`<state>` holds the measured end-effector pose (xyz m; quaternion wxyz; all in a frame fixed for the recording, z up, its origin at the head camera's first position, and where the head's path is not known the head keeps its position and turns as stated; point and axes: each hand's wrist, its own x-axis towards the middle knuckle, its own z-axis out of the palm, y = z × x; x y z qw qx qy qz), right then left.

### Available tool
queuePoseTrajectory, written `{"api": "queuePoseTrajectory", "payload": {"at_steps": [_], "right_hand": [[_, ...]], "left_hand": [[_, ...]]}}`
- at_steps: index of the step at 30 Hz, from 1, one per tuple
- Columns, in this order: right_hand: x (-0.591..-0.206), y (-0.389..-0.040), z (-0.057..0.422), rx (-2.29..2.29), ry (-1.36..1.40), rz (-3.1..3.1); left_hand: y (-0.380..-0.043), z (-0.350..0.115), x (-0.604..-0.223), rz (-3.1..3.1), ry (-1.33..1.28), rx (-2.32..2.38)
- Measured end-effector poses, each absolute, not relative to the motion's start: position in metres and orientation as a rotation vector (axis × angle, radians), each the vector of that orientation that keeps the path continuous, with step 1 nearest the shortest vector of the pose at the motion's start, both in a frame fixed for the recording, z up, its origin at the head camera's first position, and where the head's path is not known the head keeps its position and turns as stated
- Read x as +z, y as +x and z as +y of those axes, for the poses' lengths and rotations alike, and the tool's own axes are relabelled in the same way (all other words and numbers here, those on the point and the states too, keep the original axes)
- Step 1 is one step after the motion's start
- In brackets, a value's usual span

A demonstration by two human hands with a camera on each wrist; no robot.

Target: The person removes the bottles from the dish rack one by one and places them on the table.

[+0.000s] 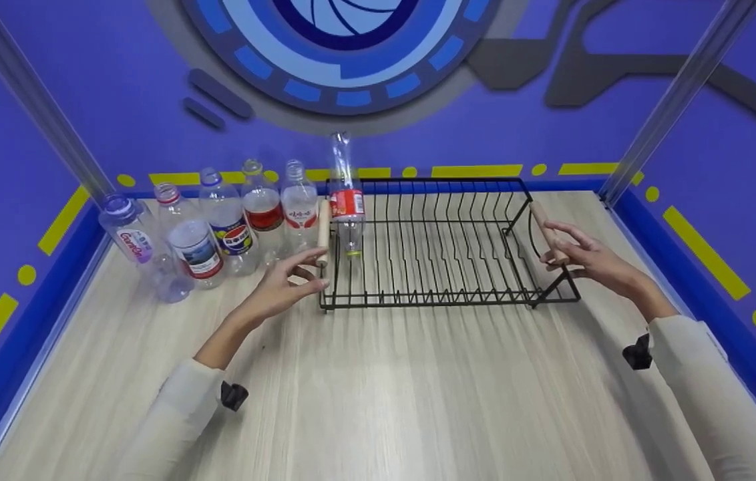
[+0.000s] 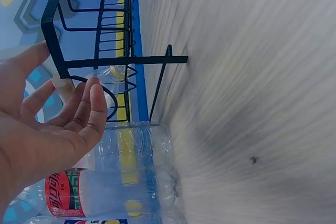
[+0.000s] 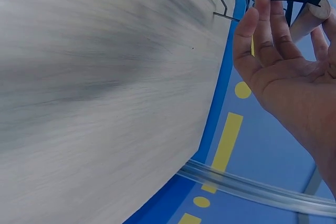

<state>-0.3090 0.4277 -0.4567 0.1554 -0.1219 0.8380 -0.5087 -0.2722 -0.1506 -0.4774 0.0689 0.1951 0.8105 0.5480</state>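
Observation:
A black wire dish rack [image 1: 445,240] with wooden side handles stands at the back of the table. My left hand [image 1: 282,284] holds its left end near the wooden handle [image 1: 323,230], fingertips and thumb at the handle and frame. On the opposite end, my right hand [image 1: 592,259] grips the other handle [image 1: 548,234], fingers reaching under the frame in the right wrist view. A clear plastic bottle with a red label [image 1: 347,202] stands neck down in the rack's left end.
Several empty plastic bottles stand in a row left of the rack, among them a purple-capped bottle [image 1: 125,230], a blue-and-yellow-labelled bottle [image 1: 234,237] and a red-labelled bottle [image 1: 264,217]. Blue-purple walls [image 1: 405,143] border the wooden table [image 1: 378,394] behind and at the sides.

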Motion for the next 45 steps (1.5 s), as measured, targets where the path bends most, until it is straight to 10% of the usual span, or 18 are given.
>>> {"api": "queuePoseTrajectory", "payload": {"at_steps": [27, 45], "right_hand": [[-0.401, -0.343, 0.404, -1.217, -0.351, 2.660], [-0.383, -0.387, 0.274, -1.118, -0.553, 2.533]], "left_hand": [[-0.275, -0.157, -0.478, 2.297, 0.436, 1.777], [-0.274, -0.149, -0.479, 2.301, 0.455, 1.756]]}}
